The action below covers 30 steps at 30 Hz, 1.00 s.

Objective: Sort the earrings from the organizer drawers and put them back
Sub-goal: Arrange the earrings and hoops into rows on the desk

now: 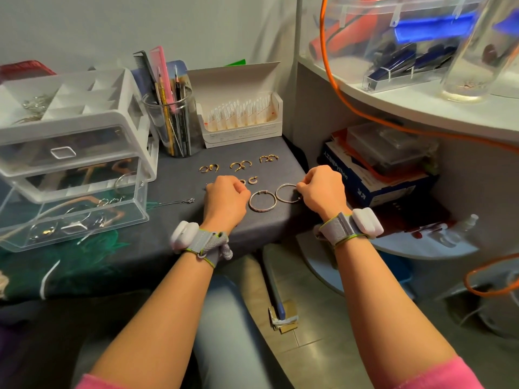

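Note:
Three pairs of small gold hoop earrings [240, 165] lie in a row on the grey cloth. Below them sit small sparkly hoops [252, 180], partly hidden by my left hand [226, 197], whose fingers are curled over the cloth. Two large silver hoops lie side by side: one [262, 201] lies free between my hands, the other [287, 193] is pinched at its right edge by my right hand [323, 189]. The clear organizer [70, 153] stands at the left with its bottom drawer [75, 217] pulled out, holding hoops and chains.
A thin chain [179, 202] lies beside the open drawer. A glass cup of pencils and combs [172, 122] and an open white box of vials [241, 119] stand behind the earrings. The table edge drops off right of my right hand, beside stacked boxes [376, 169] and an orange cable [351, 108].

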### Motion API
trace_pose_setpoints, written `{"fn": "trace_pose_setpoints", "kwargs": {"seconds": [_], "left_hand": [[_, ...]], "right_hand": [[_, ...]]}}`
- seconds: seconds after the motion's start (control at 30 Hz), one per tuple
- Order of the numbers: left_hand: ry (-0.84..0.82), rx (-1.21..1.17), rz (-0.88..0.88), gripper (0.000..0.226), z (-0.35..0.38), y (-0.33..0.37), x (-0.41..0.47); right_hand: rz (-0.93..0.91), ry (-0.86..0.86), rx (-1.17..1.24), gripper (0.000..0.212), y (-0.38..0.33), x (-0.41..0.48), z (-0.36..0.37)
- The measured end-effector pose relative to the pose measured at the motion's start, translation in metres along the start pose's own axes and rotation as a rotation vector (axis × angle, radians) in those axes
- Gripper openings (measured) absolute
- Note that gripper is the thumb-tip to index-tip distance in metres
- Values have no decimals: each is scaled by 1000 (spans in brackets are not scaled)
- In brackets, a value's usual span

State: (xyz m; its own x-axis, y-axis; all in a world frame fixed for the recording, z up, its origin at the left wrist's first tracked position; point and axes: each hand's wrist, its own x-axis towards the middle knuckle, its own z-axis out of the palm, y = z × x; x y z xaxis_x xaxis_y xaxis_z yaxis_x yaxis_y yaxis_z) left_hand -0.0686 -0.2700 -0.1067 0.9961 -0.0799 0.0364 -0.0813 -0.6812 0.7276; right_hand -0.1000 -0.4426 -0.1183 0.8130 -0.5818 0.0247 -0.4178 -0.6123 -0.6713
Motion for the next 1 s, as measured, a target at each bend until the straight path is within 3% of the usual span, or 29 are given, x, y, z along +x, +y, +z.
{"fn": "trace_pose_setpoints", "kwargs": {"seconds": [0.3,0.5,0.63,0.83,1.0], "left_hand": [[134,-28,-21,13,-26,-9,20],[62,2,13,11,-31,-12,30],[33,137,106,3,-26,-12,36],[22,382,190,19,-16,-10,40],[36,419,207,21,-11,-8,42]], "right_hand": [[-129,-96,-32,7,-13,16,-5],[-203,-246,-10,12,-30,33,-5],[-259,-335,-20,3,-35,38,-4],[-292,-365,-14,2,-35,42,0],[-302,-381,7,2,-29,47,-2]]}}
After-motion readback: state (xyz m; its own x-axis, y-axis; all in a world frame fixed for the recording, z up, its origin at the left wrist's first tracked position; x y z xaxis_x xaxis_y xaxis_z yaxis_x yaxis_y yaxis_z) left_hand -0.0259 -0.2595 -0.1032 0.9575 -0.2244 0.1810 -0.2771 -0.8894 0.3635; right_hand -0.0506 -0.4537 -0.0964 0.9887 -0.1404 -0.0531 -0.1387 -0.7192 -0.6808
